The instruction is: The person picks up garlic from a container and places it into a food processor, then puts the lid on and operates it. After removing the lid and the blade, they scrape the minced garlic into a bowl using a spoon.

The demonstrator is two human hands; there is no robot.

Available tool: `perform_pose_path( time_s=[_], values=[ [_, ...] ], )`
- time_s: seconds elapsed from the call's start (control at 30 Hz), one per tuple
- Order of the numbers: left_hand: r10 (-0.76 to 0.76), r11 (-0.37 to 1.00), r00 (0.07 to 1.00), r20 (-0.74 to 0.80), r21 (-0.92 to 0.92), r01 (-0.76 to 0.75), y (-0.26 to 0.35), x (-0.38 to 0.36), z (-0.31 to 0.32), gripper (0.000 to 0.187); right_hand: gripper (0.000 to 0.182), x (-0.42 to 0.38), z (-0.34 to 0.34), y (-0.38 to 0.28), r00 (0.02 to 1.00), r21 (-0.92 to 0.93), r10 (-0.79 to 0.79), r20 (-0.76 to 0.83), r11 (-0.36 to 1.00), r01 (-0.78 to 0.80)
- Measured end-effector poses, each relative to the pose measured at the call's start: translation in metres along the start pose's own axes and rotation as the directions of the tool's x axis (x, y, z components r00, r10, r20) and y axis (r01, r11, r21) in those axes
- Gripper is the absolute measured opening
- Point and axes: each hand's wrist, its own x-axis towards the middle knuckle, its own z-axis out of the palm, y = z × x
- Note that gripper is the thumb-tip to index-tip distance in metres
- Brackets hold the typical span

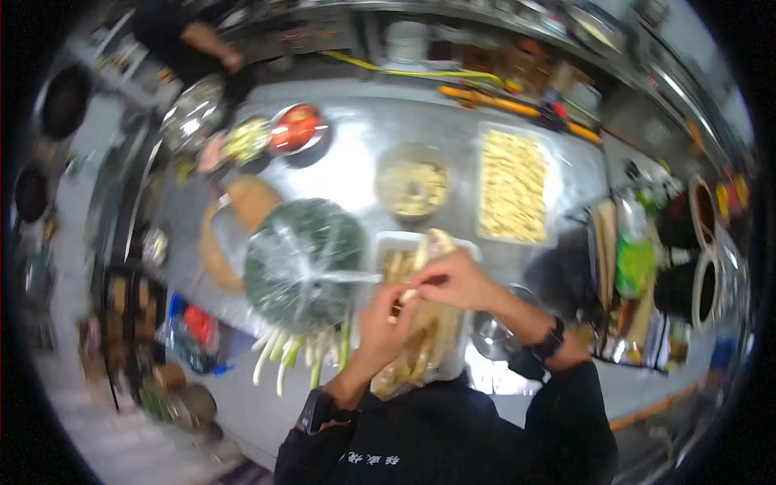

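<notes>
My left hand [385, 325] and my right hand [457, 281] meet over a white tub [471, 339], both closed in a pinch on one small pale piece of food [407, 297]. Its exact kind is too blurred to tell. Long yellowish-brown pieces [417, 360] fill the tub beneath them. Beyond my right hand, a pale pinkish piece [439, 239] sticks up at the tub's far rim. Just past the tub stands a round bowl [390, 194] with cut pale pieces in it. A rectangular tray [552, 230] of small yellow pieces lies to the right.
Left of the tub sits a plastic-wrapped round mass of greens [283, 250], with spring onions [303, 352] below. Farther back are a bowl of red food [299, 128] and a steel bowl [194, 115]. Metal bowls [495, 335] stand near my right forearm. Another person's arm [212, 42] shows at upper left.
</notes>
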Motion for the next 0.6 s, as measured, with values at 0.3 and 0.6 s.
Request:
perform_pose_path(
  time_s=[0.3,0.6],
  values=[
    [0.406,0.908,0.9,-0.155,-0.036,-0.416,-0.009,-0.043,-0.059,0.02,0.005,-0.009,0.077,-0.035,0.993,0.226,0.031,-0.115,0.974,-0.004],
    [0.33,0.939,0.803,-0.496,0.082,-0.335,-0.055,-0.199,-0.237,0.017,0.006,0.051,0.299,-0.114,0.956,0.26,-0.197,0.217,0.956,0.138]
  ],
)
